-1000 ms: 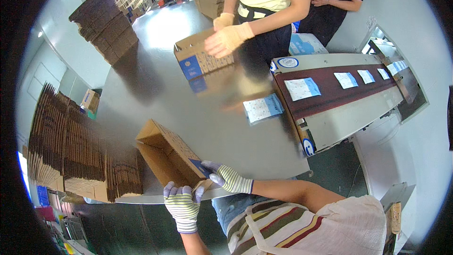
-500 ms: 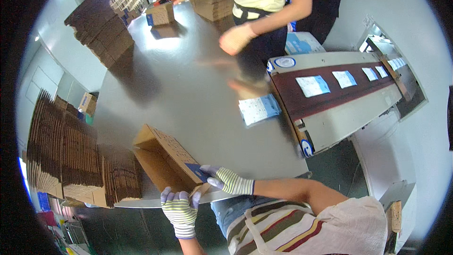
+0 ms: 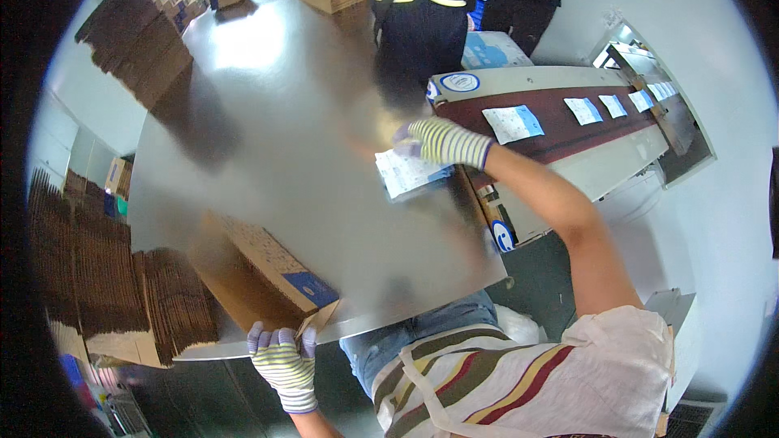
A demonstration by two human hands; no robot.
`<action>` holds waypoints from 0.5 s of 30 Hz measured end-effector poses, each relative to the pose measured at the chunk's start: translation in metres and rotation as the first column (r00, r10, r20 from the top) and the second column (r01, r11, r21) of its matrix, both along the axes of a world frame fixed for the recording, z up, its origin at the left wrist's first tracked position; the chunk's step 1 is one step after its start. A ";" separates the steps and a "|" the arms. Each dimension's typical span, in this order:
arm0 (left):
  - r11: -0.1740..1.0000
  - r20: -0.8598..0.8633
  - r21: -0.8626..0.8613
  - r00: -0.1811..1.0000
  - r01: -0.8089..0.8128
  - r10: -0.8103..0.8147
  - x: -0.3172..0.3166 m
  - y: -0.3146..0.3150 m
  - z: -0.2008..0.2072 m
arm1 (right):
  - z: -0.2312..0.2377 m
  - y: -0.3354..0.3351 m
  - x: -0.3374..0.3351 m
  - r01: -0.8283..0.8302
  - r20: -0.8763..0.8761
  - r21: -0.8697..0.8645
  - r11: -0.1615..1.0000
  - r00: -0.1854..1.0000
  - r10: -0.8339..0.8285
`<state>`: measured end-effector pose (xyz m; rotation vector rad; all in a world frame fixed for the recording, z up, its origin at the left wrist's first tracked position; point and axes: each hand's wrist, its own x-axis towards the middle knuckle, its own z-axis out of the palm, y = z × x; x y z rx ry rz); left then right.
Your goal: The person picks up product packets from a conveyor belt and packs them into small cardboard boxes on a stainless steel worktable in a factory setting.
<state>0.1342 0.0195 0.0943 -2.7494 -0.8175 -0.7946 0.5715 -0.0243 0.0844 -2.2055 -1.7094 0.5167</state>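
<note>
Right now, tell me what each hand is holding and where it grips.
The left hand grips the cardboard box by a flap at its near corner. The right hand reaches the white-and-blue packet; whether it grips cannot be told.

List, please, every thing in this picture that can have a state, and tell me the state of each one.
Cardboard box: open, tilted on the table edge.
Left hand: gloved, gripping the box flap.
Right hand: gloved, reaching over the leaflet.
Leaflet: lying flat on the metal table.
Conveyor belt: carrying papers spaced apart.
Flat boxes: folded, stacked beside the table.
</note>
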 end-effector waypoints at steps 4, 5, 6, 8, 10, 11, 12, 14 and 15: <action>1.000 -0.051 -0.009 0.999 0.017 -0.017 0.002 0.003 -0.002 | -0.014 0.008 0.056 -0.040 0.150 -0.053 0.998 0.988 0.047; 1.000 -0.043 -0.013 0.999 0.013 -0.014 0.000 0.003 -0.002 | -0.019 0.013 0.064 -0.037 0.095 -0.099 0.994 0.994 0.046; 1.000 -0.035 -0.015 0.999 0.004 -0.004 -0.002 0.003 -0.003 | -0.013 0.019 0.059 -0.051 0.116 -0.146 0.988 0.991 0.069; 1.000 -0.026 -0.007 1.000 0.000 0.000 -0.003 0.003 -0.003 | -0.006 0.023 0.061 -0.081 0.063 -0.214 0.973 0.993 0.096; 1.000 -0.029 -0.014 0.999 0.012 -0.012 -0.002 0.004 -0.004 | 0.001 0.029 0.067 -0.091 0.008 -0.311 0.946 0.995 0.098; 1.000 -0.031 -0.018 0.999 0.019 -0.019 -0.002 0.005 -0.005 | -0.007 0.033 0.078 -0.117 -0.060 -0.352 0.929 0.993 0.102; 1.000 -0.032 -0.022 0.999 0.015 -0.015 -0.003 0.005 -0.005 | -0.002 0.038 0.074 -0.169 -0.056 -0.395 0.903 0.986 0.160; 1.000 -0.033 -0.031 0.999 0.007 -0.008 -0.005 0.005 -0.007 | 0.008 0.049 0.064 -0.267 -0.054 -0.479 0.837 0.960 0.275; 0.999 -0.032 -0.033 0.999 0.008 -0.009 -0.005 0.005 -0.007 | 0.007 0.054 0.060 -0.316 -0.082 -0.528 0.788 0.943 0.323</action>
